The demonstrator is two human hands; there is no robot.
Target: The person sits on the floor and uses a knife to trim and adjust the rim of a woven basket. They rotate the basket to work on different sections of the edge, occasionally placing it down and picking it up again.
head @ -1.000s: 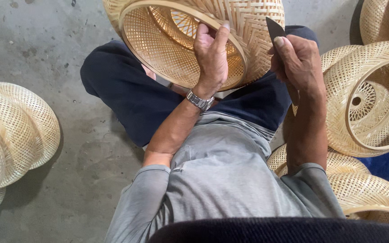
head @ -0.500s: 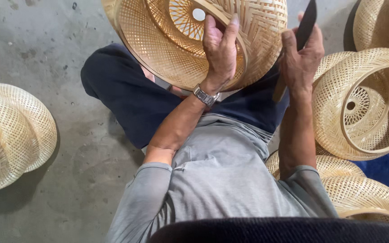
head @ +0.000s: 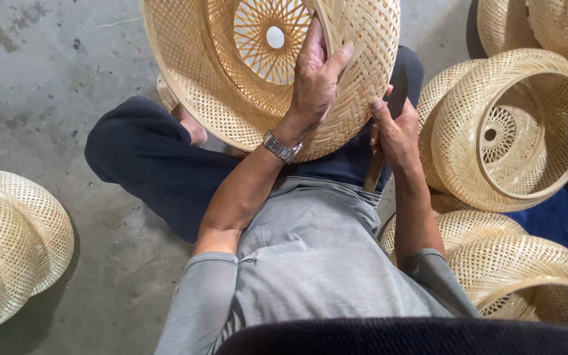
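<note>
I sit cross-legged on a concrete floor with a large woven bamboo basket-like shade over my knees. Its open side faces me, and a spoked weave with a round hole shows inside. My left hand, a metal watch on its wrist, grips the shade's rim, thumb outside and fingers over the edge. My right hand sits just under the shade's right side. It is closed on a knife with a dark blade that points up beside the weave.
More woven bamboo shades lie around me: one on its side at the right, another at the lower right, some at the top right, and a stack at the left. A blue sheet lies at the right.
The shade has tilted, so its opening and spoked centre face me more. My right hand with the knife has dropped from beside the rim to below the shade's right side.
</note>
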